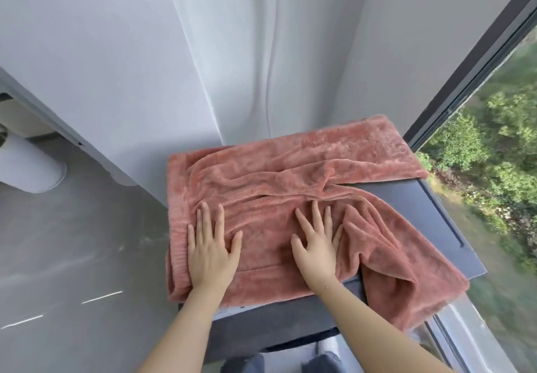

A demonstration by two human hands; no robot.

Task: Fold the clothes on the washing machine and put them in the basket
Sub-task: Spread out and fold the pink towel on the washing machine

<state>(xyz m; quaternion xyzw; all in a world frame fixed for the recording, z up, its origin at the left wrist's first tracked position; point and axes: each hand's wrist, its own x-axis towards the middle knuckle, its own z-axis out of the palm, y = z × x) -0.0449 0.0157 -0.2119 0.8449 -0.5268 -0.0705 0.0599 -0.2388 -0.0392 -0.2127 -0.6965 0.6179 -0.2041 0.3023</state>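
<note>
A pink fleece garment (290, 175) lies spread over the top of a dark grey washing machine (453, 221). One leg reaches toward the back right. The other leg drapes over the front right corner. My left hand (210, 247) presses flat on the garment near its ribbed left edge, fingers straight. My right hand (316, 241) presses flat on the middle of the garment, fingers spread. No basket is in view.
A white wall corner with a hose (271, 52) rises behind the machine. A large window (479, 151) runs along the right side. Grey floor (72, 241) lies to the left, with a white object (26, 166) at the far left.
</note>
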